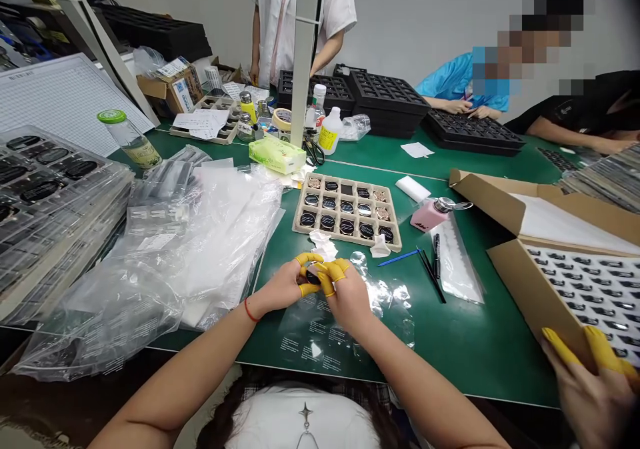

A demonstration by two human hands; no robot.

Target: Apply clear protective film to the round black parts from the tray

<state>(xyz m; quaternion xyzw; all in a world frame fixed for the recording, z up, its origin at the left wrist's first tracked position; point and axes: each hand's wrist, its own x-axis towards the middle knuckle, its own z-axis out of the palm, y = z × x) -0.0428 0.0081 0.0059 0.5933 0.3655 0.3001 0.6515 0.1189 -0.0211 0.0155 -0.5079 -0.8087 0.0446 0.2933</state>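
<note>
Over the near middle of the table, my left hand (287,285) grips a small round black-faced watch head (313,274) between thumb and fingers. My right hand (347,294) is closed on the same piece from the right, its fingertips covering part of it. Both hands wear yellow finger cots. Under them lies a clear film sheet (313,345) with white print. Crumpled white tissue (323,245) lies just beyond my fingers. Behind it stands a beige compartment tray (295,224) with rows of round watch heads, mostly black-faced, some rose-gold.
Left are plastic bags (225,215) and stacked clear trays (107,215). Right lie a blue stick (399,257), black tweezers (431,274), a pen (437,255) and a pink pump bottle (429,215). Another person's hand (593,382) touches a cardboard box (520,295). Co-workers sit and stand opposite.
</note>
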